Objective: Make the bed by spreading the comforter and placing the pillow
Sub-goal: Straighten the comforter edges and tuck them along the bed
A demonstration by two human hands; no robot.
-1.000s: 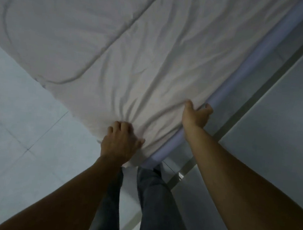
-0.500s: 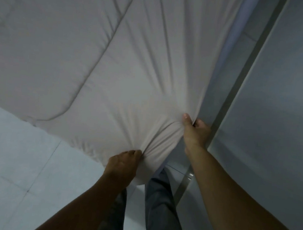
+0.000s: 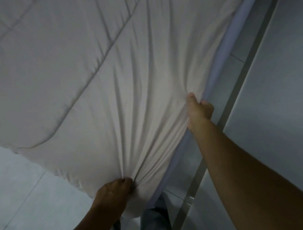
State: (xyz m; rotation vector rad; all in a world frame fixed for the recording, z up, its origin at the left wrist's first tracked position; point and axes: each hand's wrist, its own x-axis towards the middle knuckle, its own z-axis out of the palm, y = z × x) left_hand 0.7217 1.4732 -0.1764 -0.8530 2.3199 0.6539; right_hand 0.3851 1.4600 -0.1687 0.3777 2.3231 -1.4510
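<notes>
A white quilted comforter (image 3: 96,74) fills most of the view, with stitched seams and folds fanning out from its near corner. My left hand (image 3: 112,193) is shut on the bunched near corner at the bottom centre. My right hand (image 3: 200,109) grips the comforter's right edge, thumb on top and fingers under it. A pale blue bed edge (image 3: 222,53) shows along the comforter's right side. No pillow is in view.
Pale tiled floor (image 3: 14,185) lies at the lower left. A grey metal strip (image 3: 248,68) runs beside the bed on the right, next to a pale wall or panel (image 3: 285,89). My jeans-clad legs (image 3: 156,222) stand below the comforter's corner.
Both hands have kept their grip on the comforter and moved apart. The cloth between them is pulled tighter, and the blue bed edge is visible again on the right.
</notes>
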